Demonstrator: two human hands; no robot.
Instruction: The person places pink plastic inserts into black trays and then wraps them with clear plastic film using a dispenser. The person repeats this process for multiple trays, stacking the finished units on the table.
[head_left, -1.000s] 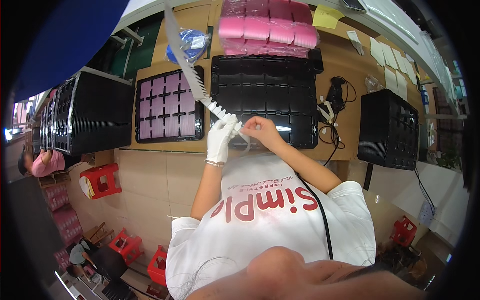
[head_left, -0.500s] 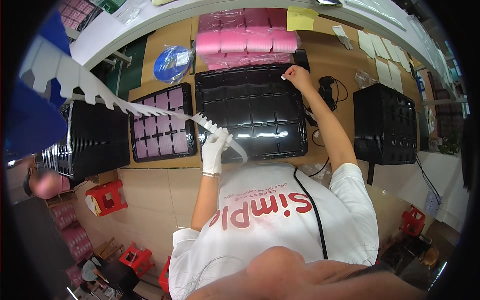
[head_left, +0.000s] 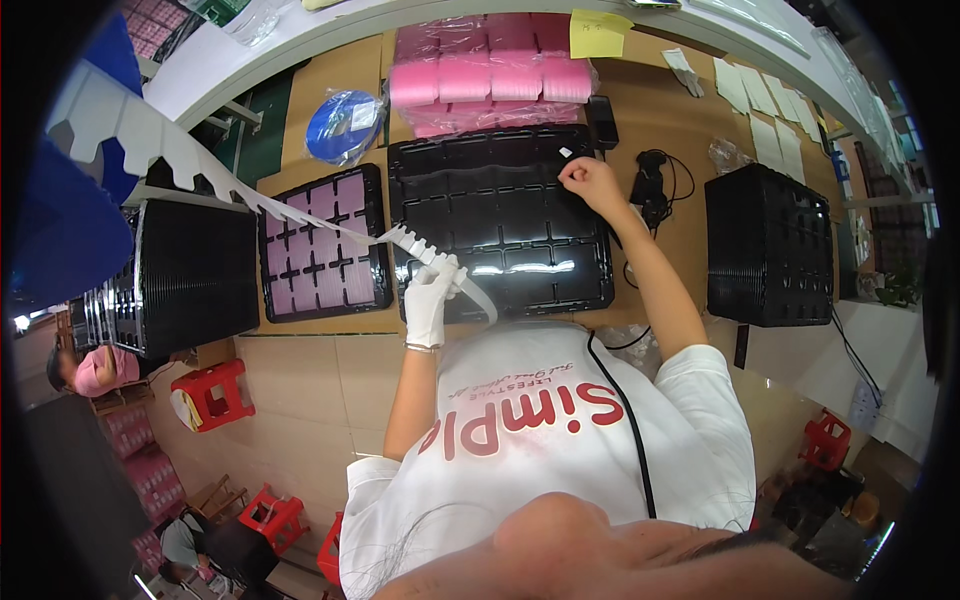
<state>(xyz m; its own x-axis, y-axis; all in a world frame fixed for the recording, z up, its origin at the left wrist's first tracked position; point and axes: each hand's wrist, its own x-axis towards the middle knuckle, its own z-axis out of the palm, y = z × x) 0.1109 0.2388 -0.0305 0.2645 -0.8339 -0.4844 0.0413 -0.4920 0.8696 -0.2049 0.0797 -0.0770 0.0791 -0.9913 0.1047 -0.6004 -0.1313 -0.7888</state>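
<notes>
I look down on a brown desk (head_left: 690, 130) crowded with trays. My gloved left hand (head_left: 428, 298) has its grip closed on the end of a long white toothed strip (head_left: 200, 170), held up off the desk so its length trails away to the upper left without snagging. My bare right hand (head_left: 592, 182) reaches over the big empty black tray (head_left: 500, 225), fingers pinched near a small white piece (head_left: 565, 153) at its far right corner; I cannot tell whether they hold anything. A tray of pink squares (head_left: 320, 245) lies just left, touching edges. Stacked black trays (head_left: 190, 275) and a black crate (head_left: 768, 245) hem both sides; open room is only above the middle tray.
</notes>
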